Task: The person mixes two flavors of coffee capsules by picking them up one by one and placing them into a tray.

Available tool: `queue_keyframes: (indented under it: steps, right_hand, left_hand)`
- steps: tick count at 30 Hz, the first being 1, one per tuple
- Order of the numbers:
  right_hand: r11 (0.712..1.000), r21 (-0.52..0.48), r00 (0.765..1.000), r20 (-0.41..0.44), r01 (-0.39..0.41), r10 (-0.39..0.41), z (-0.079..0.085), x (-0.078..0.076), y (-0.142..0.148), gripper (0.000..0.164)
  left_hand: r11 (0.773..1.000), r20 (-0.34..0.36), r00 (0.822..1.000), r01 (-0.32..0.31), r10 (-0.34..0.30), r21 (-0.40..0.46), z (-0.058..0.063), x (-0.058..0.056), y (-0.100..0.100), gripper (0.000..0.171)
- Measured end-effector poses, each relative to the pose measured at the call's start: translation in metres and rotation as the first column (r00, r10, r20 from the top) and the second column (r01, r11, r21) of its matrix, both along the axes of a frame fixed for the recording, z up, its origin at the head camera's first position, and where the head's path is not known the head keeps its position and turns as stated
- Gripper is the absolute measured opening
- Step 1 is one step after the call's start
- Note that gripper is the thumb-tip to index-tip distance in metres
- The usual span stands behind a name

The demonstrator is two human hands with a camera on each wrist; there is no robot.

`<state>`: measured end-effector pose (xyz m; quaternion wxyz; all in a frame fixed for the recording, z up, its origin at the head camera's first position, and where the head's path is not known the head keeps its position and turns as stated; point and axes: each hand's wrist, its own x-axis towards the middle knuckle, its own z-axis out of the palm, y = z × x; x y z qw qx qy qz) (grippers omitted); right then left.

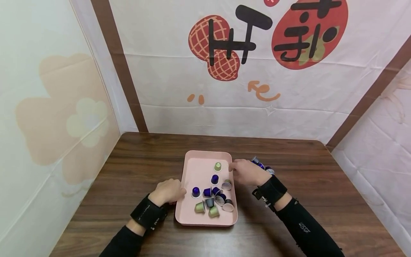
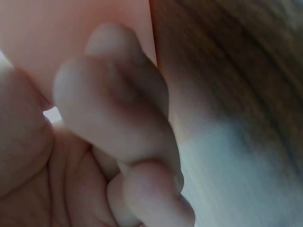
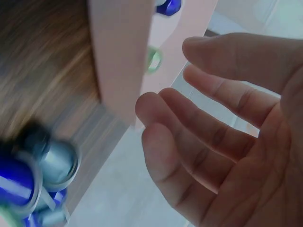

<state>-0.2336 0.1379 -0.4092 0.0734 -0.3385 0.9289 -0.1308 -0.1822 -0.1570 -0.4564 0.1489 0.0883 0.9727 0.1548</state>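
Observation:
A pink tray [image 1: 199,160] lies on the table with several coffee capsules in it. At its left edge my left hand [image 1: 168,191] grips the rim; in the left wrist view the fingers [image 2: 113,109] are curled beside the tray wall [image 2: 113,14]. My right hand [image 1: 248,172] is over the tray's upper right edge, holding nothing, its fingers [image 3: 203,127] loosely bent in the right wrist view. Near the right hand in the tray stands a green capsule [image 1: 217,166]. Below it are a blue capsule [image 1: 214,179], other blue and grey ones, and a light green capsule [image 1: 213,211].
Behind the right hand, a group of blue and grey capsules [image 1: 261,166] lies on the wooden table [image 1: 144,157], partly hidden by that hand. A printed cloth [image 1: 167,117] hangs behind the table, with more cloth at both sides.

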Motion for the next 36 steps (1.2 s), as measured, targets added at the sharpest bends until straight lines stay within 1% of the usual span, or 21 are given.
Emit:
queue_keyframes:
  steps: [4, 9, 17, 22, 25, 29, 33, 36]
  right_hand:
    - [1.000, 0.013, 0.999, -0.032, 0.004, -0.004, -0.001, -0.004, 0.021, 0.022]
    - [0.998, 0.051, 0.998, -0.055, 0.047, -0.044, -0.002, -0.008, 0.043, 0.025]
    - [0.986, 0.128, 0.994, -0.033, 0.103, -0.100, -0.011, -0.010, 0.068, 0.025]
    - [0.979, 0.142, 0.990, -0.004, 0.143, -0.144, -0.017, -0.009, 0.073, 0.027]
    - [0.982, 0.134, 0.991, 0.000, 0.134, -0.135, -0.018, -0.011, 0.073, 0.026]
    - [0.985, 0.130, 0.994, -0.010, 0.110, -0.110, -0.021, -0.012, 0.072, 0.020]
    - [0.980, 0.155, 0.992, 0.002, 0.123, -0.125, -0.025, -0.014, 0.071, 0.017]
    - [0.977, 0.180, 0.993, -0.004, 0.115, -0.116, -0.027, -0.017, 0.070, 0.015]
  left_hand:
    - [1.000, 0.004, 1.000, -0.002, 0.001, 0.003, 0.000, -0.001, 0.000, 0.033]
    - [1.000, 0.002, 1.000, -0.003, 0.003, 0.008, 0.000, 0.000, 0.001, 0.033]
    - [1.000, 0.000, 1.000, 0.000, 0.000, 0.006, -0.002, -0.002, 0.001, 0.034]
    - [1.000, -0.001, 1.000, -0.007, 0.007, 0.007, -0.002, -0.002, 0.002, 0.033]
    - [1.000, -0.004, 1.000, -0.013, 0.013, 0.007, -0.001, -0.003, 0.002, 0.032]
    - [1.000, 0.000, 1.000, -0.012, 0.012, 0.007, -0.002, -0.003, 0.003, 0.033]
    - [1.000, 0.004, 1.000, -0.016, 0.016, 0.008, -0.003, -0.003, 0.004, 0.033]
    - [1.000, 0.001, 1.000, -0.022, 0.022, 0.009, -0.002, -0.004, 0.004, 0.032]
